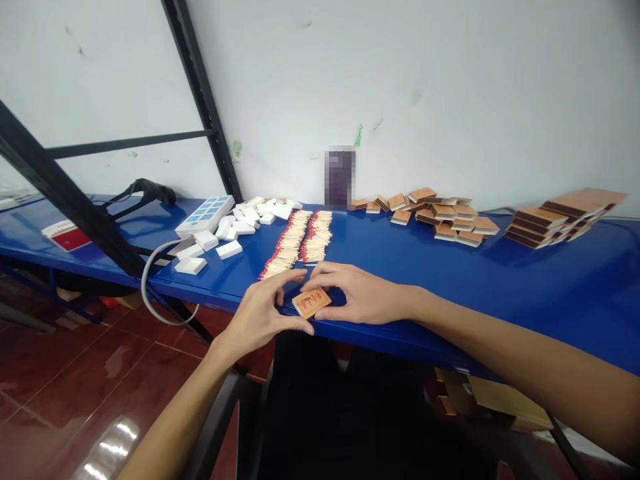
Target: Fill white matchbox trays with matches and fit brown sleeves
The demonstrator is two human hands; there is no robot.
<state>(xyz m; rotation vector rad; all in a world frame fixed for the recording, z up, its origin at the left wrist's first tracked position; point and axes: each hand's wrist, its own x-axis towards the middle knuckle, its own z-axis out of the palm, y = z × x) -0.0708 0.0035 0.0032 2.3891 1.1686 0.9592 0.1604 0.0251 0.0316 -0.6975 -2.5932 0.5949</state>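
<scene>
An orange matchbox [313, 303] with a red print lies between my hands at the table's front edge. My right hand [353, 291] grips it from the right, thumb on the near side and fingers on the far side. Around its left end, my left hand [260, 307] curves with thumb and fingers apart, holding nothing. Just beyond the hands lie two long rows of red-tipped matches [290, 243]. White matchbox trays [243, 227] are scattered to the left of the matches. Orange matchboxes or sleeves [453, 217] are heaped at the back right.
The blue table [400, 257] runs along a white wall. More matchboxes [560, 217] are stacked far right. A white box with blue squares [207, 215], a grey cable [145, 287] and a black metal post [65, 187] stand left. A pixelated dark object [340, 179] leans on the wall.
</scene>
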